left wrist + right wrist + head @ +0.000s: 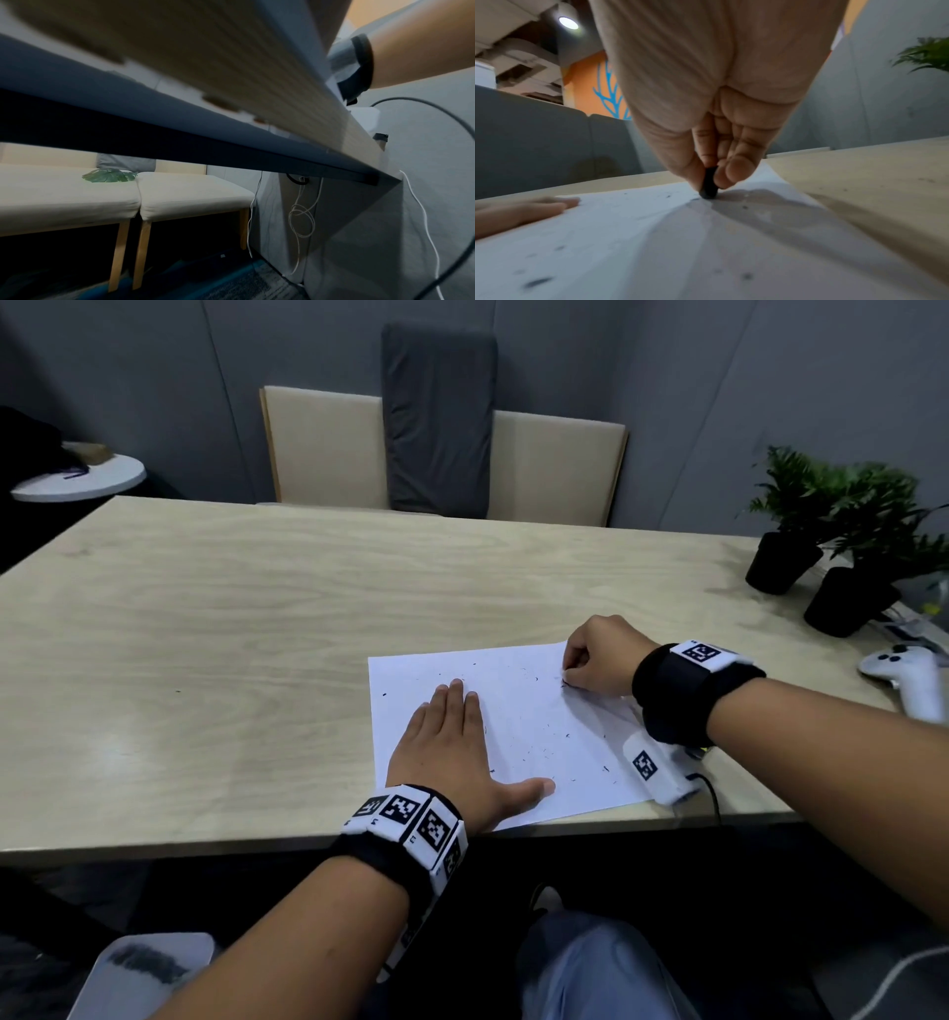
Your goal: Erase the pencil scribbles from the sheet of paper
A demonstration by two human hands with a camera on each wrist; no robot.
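Sheet of paper (518,711) flat near the table's (205,608) front edge, mostly clean but strewn with dark crumbs, pinned by flat left hand (452,757); right hand (598,657) pinching dark eraser (709,183) at far corner, apparently finishing.

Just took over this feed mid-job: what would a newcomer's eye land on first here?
The white sheet of paper at the table's near edge, speckled with dark crumbs. The left hand lies flat on its left part, while the right hand pinches a small black eraser pressed onto the sheet near its far right corner. Two potted plants and a white game controller sit at the table's right end.
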